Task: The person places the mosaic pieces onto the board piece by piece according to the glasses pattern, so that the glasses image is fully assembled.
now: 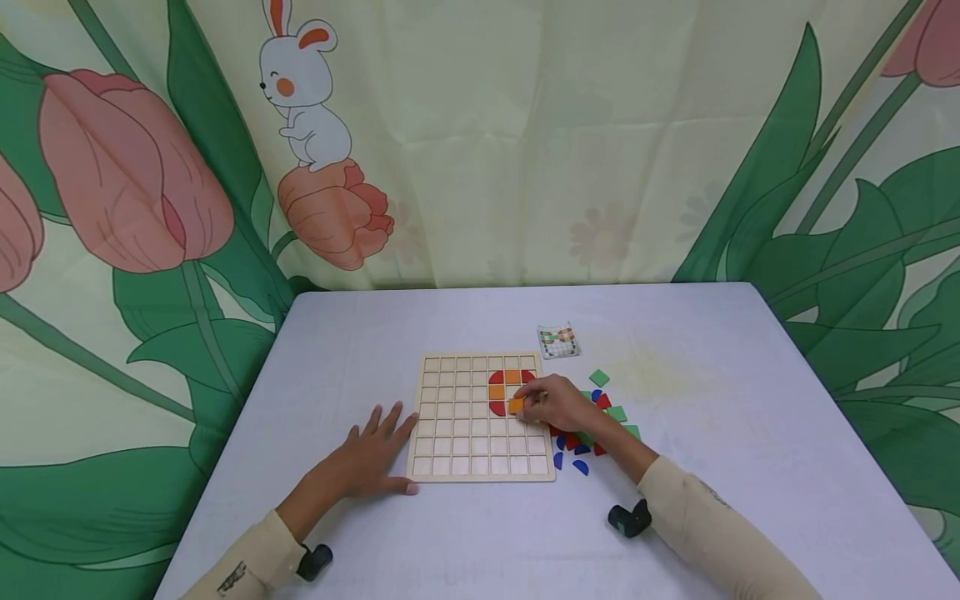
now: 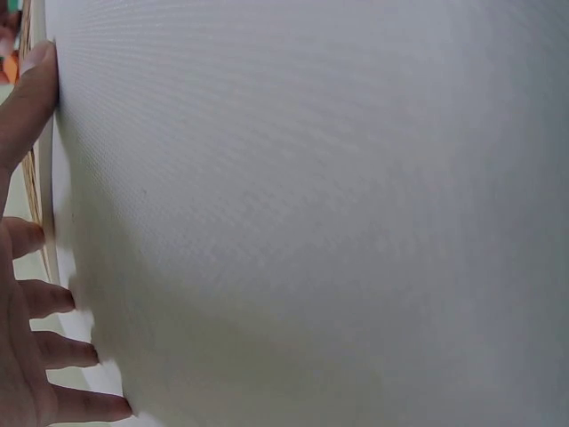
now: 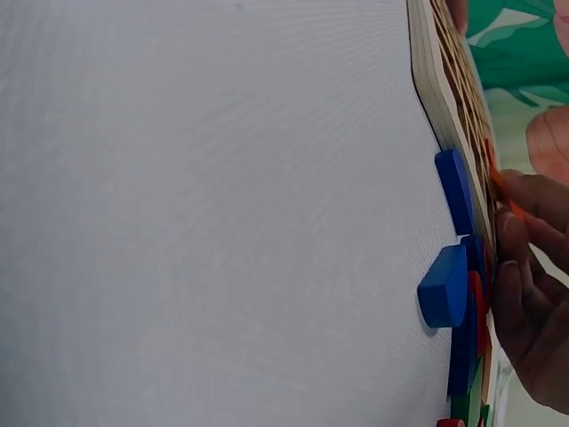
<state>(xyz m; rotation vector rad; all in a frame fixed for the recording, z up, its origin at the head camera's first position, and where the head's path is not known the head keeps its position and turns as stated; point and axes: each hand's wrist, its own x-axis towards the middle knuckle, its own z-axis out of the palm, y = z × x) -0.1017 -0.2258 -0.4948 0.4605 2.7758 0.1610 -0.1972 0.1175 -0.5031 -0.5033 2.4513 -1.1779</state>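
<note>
A wooden grid board [image 1: 468, 446] lies flat on the table, with red rounded pieces [image 1: 497, 408] and orange square tiles [image 1: 497, 392] set in cells toward its upper right. My right hand [image 1: 553, 402] pinches an orange square tile [image 1: 516, 406] over the grid, just right of the lower red piece. In the right wrist view the fingers [image 3: 524, 200] hold the orange edge above the board. My left hand [image 1: 375, 457] has its fingers spread, with fingertips and thumb at the board's left edge; the left wrist view shows the thumb [image 2: 31, 98] against that edge.
Loose green, red and blue pieces [image 1: 617, 414] lie right of the board, partly under the right forearm; blue half-rounds [image 1: 581, 467] sit nearest the front. A small pattern card [image 1: 558, 341] lies behind the board's right corner. A printed curtain [image 1: 525, 167] hangs behind the table [image 1: 465, 533].
</note>
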